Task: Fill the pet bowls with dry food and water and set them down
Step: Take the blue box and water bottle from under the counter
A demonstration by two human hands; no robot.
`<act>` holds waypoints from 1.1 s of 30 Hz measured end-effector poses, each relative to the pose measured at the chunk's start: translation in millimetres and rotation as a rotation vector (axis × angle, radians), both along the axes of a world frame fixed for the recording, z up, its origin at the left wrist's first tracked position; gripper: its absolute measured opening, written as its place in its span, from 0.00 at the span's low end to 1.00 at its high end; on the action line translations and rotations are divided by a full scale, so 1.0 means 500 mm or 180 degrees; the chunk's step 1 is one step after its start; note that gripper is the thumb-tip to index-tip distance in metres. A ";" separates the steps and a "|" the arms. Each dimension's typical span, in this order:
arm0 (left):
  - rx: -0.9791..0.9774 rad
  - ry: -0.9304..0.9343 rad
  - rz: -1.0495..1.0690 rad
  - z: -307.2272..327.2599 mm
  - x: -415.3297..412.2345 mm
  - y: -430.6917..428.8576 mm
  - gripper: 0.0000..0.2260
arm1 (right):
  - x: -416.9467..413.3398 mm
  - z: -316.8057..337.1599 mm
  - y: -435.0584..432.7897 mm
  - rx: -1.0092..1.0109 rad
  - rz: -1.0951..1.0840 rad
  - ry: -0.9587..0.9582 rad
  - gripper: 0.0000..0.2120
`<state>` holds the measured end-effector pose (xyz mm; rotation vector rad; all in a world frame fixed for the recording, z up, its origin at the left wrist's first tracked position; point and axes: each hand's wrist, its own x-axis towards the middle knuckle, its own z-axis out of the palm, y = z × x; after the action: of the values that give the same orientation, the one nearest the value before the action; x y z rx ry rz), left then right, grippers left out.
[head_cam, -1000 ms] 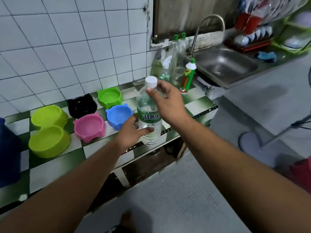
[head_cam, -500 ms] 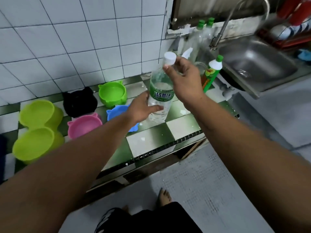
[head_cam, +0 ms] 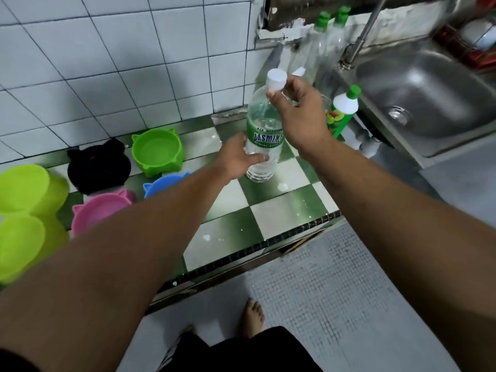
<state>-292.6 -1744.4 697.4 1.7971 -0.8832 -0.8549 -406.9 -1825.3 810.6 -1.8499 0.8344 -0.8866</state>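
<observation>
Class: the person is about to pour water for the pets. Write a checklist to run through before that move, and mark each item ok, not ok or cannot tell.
1. Water bottle held firmly: ok, the left hand grips its lower body.
2. Cap off: not ok, it sits on the neck, pinched by the right hand.
3. Cap loosened: cannot tell.
4. Water in the bottle: ok, clear liquid shows above and below the label.
5. Bowl ready to fill: ok, the green bowl stands upright and open on the counter.
</observation>
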 end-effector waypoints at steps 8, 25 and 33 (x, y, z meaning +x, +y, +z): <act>-0.0006 0.0042 -0.0071 -0.005 -0.012 -0.018 0.28 | -0.014 -0.025 -0.031 0.0025 -0.0079 0.0018 0.14; -0.0068 -0.0214 0.0073 0.093 0.016 0.146 0.30 | -0.024 0.017 0.127 -0.0837 -0.1268 0.0672 0.26; -0.0125 -0.0289 0.0539 0.132 0.082 0.392 0.20 | 0.041 0.023 0.336 -0.0850 -0.0801 0.0420 0.22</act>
<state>-251.8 -1548.4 763.7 1.8587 -0.7868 -0.6483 -386.5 -1657.3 822.2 -2.0822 1.0922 -1.0845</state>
